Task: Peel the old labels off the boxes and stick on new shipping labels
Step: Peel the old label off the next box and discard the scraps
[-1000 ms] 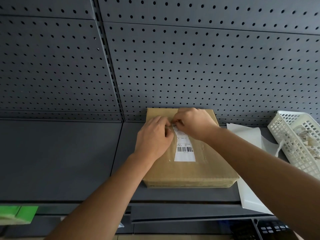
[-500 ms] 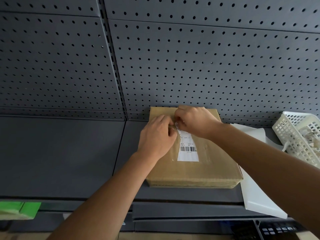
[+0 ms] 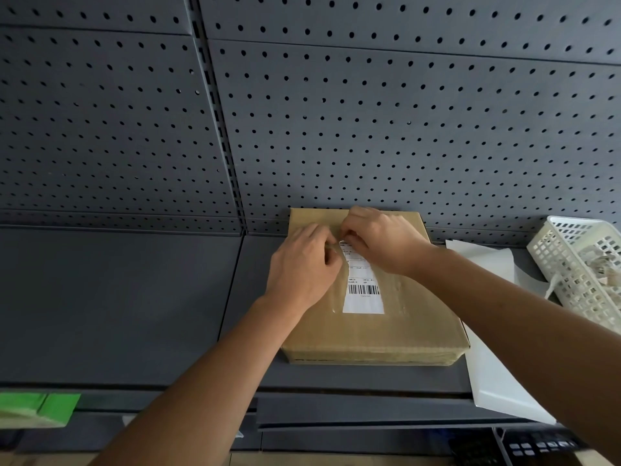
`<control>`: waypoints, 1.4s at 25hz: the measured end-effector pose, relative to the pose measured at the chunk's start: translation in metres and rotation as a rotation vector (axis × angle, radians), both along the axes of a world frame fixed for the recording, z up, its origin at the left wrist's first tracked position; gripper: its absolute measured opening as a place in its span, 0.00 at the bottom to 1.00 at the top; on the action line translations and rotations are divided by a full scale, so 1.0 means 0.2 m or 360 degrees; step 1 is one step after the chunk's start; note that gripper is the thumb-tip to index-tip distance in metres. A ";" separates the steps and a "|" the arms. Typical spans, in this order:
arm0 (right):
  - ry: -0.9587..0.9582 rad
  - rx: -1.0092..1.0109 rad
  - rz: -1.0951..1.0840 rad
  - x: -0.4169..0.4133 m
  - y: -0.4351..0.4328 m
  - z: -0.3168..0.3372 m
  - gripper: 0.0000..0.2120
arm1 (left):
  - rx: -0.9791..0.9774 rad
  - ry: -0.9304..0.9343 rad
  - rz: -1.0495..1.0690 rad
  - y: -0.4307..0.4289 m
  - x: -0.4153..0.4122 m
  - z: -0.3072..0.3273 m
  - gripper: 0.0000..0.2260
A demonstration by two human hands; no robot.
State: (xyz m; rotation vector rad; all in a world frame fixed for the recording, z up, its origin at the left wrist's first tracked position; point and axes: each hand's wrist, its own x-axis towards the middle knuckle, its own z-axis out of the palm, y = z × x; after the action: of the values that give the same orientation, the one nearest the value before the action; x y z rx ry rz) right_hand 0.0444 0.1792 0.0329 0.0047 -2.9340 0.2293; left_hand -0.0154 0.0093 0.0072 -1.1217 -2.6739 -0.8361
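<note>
Head view, left to right. Below the front left edge of the shelf [image 3: 117, 304], a flat green packet [image 3: 37, 408], partly cut off by the frame. The shelf is smooth, matt, dark grey metal in two panels; behind it rises a pegboard [image 3: 369, 112] of the same grey, pierced by regular rows of small round holes.

The left hand [image 3: 302, 270] reaches in from the front edge, knuckles up. Its grip is closed tight, fingertips curled in and pinching at the far left corner of the label [image 3: 363, 290].

The box [image 3: 386, 334] is flat, rectangular, brown corrugated cardboard. It lies right of the shelf's middle, its far edge against the pegboard. The label is a narrow white paper strip with printed text and a barcode, lying lengthwise on the lid inside a patch of glossy clear film.

The right hand [image 3: 383, 240] meets the left, its grip likewise closed, pinching the label's far edge.

Toward the right edge, a smooth white sheet [image 3: 497, 375] runs partly under the box and overhangs the front edge. Beyond it is a white plastic lattice basket [image 3: 571, 264] holding pale crumpled scraps.
</note>
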 end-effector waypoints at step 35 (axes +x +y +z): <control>0.0215 -0.0842 -0.0415 0.39 -0.23 0.00 0.14 | -0.0187 0.0045 -0.0043 0.02 -0.01 0.00 0.06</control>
State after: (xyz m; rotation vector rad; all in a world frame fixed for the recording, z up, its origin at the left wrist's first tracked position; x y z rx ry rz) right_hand 0.1215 0.1334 0.0328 -0.4165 -2.6137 0.9078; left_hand -0.0169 0.0131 0.0069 -1.1881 -2.7214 -0.6692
